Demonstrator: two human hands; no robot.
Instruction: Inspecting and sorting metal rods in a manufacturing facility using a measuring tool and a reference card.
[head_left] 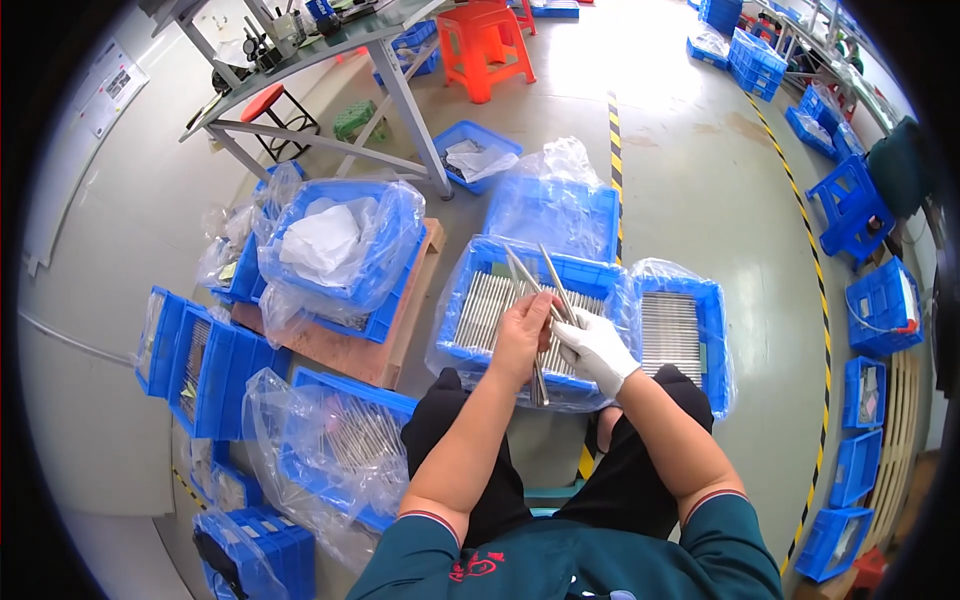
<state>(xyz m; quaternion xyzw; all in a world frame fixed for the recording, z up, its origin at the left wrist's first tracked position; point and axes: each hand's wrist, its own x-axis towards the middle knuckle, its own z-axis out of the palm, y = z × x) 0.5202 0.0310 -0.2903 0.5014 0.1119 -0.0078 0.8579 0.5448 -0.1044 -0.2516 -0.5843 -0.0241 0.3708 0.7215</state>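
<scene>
Bunch of thin metal rods (540, 300) up front, gripped in both hands right over the middle blue crate (590, 272), ends fanning up and away, lower ends poking down past the palms toward the knees. Left hand (522, 338), bare, clenched around the bundle from the left side. Right hand (595, 348), in a white glove, wrapped around the same rods from the right, touching the left hand. So both grasping the rods, neither one loose.

Under the hands, more rods lying in neat rows inside that crate, plastic liner (455, 320) bunched around its rim. Just beside it on the right, a second blue crate (712, 330) with another flat layer of rods. Behind, an empty-looking lined crate (553, 210).

Off to the left, a big crate with white wrapping (322, 243) in a clear bag, sitting on a wooden board (352, 352). Nearer the left knee, another bagged crate (335, 440). Yellow-black floor tape (615, 150) running away up the middle, orange stool (487, 45) and a metal table (330, 50) well apart at the back.
</scene>
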